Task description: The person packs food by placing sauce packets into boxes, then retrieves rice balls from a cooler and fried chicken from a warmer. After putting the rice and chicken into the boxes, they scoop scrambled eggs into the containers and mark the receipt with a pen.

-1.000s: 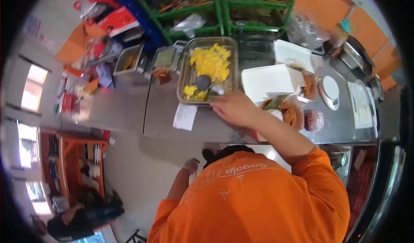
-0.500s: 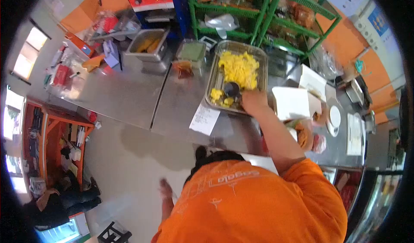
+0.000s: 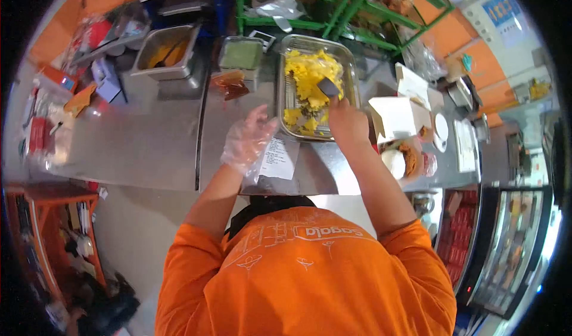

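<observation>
The dark flat-bladed scoop [image 3: 328, 87] is sitting blade-down in the heap of yellow, crumbly food [image 3: 310, 73], in the right half of the shallow rectangular steel tray [image 3: 281, 106]. The right hand [image 3: 347, 123] is hovering over the tray's near right corner and is clenching around the scoop's handle, which it is hiding almost wholly.

The scoop is looking stiff and light, and the handle end, away from the food, is probably the clean place to grasp it. The food is looking soft and loose, so it is likely breaking apart and sliding off a tilted blade rather than lifting as one piece. Whether it is greasy I cannot tell.

The left hand [image 3: 250, 139], inside a clear, crinkled plastic glove, is hanging just left of the tray's near left corner with its fingers spread, grasping nothing. Under it, touching the tray's near edge, a white printed paper slip [image 3: 279, 157] is lying on the brushed steel counter [image 3: 149, 139].

Right of the tray, a white folded carton box [image 3: 393, 116] is standing open. Left of the tray, a small clear tub of green paste [image 3: 241, 54] is sitting, with a deep steel pan [image 3: 167, 53] beyond it. Behind the tray, a green wire rack [image 3: 333, 2] is rising.
</observation>
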Demonstrator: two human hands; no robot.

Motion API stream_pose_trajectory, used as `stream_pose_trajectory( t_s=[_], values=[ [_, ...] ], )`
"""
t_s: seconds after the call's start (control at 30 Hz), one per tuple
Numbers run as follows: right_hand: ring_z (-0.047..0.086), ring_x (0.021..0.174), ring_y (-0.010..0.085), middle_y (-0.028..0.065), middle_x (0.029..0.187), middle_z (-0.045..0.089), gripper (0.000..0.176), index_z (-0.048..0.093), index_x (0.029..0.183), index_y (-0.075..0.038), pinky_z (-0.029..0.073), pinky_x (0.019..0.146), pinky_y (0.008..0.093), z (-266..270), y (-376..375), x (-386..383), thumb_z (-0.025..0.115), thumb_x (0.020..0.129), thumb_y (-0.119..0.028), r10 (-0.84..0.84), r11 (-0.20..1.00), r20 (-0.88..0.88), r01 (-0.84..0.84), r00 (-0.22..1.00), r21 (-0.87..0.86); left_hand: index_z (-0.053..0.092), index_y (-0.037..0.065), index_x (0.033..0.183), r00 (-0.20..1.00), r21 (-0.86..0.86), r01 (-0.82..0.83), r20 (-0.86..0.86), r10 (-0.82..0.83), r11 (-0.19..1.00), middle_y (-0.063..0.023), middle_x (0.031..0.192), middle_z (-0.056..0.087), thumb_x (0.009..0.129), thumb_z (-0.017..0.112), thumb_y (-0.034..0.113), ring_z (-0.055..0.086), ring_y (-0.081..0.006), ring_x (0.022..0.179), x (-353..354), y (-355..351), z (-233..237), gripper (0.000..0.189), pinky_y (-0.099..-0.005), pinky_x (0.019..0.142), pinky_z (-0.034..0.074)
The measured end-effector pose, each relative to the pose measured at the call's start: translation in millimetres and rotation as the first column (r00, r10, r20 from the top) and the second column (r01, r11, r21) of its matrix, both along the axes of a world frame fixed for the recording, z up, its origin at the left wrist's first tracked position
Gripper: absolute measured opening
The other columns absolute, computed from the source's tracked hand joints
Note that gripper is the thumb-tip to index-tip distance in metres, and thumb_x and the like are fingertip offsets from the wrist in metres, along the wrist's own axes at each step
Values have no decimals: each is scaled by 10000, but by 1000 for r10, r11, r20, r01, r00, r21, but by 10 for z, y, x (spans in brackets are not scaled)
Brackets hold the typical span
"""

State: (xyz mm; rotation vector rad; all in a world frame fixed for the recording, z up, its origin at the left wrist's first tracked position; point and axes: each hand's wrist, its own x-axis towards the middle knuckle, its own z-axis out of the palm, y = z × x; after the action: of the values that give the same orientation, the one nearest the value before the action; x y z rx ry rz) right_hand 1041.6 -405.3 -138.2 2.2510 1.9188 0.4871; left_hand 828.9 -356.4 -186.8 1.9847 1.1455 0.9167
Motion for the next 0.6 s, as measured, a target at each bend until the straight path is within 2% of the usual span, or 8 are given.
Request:
stream_pose_trajectory(
  t_s=[0.07,0.1,0.2,0.3,0.33,0.43,0.5,0.6],
  values=[
    [636,653,201,77,741,593,158,563,871,-21,508,489,321,-30,87,-28,513,761,-123,24,999,79,-26,997,20,569,143,1090,994,0,68,90,-67,998,-122,866,626,829,585,310,613,-283,724,123,77,-126,310,-355,630,476],
    [618,586,188,64,708,576,207,570,932,-6,492,446,305,-80,125,-38,504,761,-102,66,997,203,-75,977,36,570,151,1098,986,7,88,142,-88,996,-127,855,626,834,578,323,612,-285,713,180,128,-177,315,-361,627,475],
    [619,575,186,64,696,582,191,570,904,-15,494,451,300,-214,216,-13,516,742,-101,76,997,161,-78,984,1,558,132,1127,973,28,163,-171,-156,986,-155,845,628,835,558,323,610,-318,718,68,187,-236,349,-386,647,476],
    [627,600,226,97,726,599,199,552,933,-8,508,482,337,-312,243,41,503,758,-88,69,989,-48,-74,996,-129,561,137,1132,943,-17,331,-21,-331,944,-177,856,628,834,536,305,601,-342,757,130,178,-152,343,-419,654,471],
    [628,609,235,103,739,603,207,549,948,-9,510,488,346,-273,244,46,500,761,-84,66,982,-97,-81,993,-170,562,142,1132,949,-12,308,-75,-308,951,-177,862,628,833,530,298,599,-344,765,158,160,-184,339,-425,666,466],
    [627,631,256,100,765,605,195,542,951,-30,511,494,370,-103,111,57,499,766,-76,234,958,-177,-258,956,-126,563,157,1134,950,-1,252,-189,-248,968,-172,877,629,833,514,298,594,-346,788,223,155,-220,336,-437,704,452],
    [638,693,265,102,799,612,166,558,914,-25,520,530,365,110,210,15,493,774,-87,170,975,-143,-188,975,-117,561,169,1137,955,-30,219,-196,-221,975,-166,880,631,836,503,323,592,-343,802,249,150,-206,343,-436,732,442],
    [640,709,260,103,823,608,154,563,896,-25,523,552,352,49,443,82,494,778,-97,158,985,-20,-159,987,-61,626,92,998,983,125,148,-129,-132,981,-207,757,611,797,590,283,597,-358,693,291,135,-239,280,-416,630,463]
  ],
)
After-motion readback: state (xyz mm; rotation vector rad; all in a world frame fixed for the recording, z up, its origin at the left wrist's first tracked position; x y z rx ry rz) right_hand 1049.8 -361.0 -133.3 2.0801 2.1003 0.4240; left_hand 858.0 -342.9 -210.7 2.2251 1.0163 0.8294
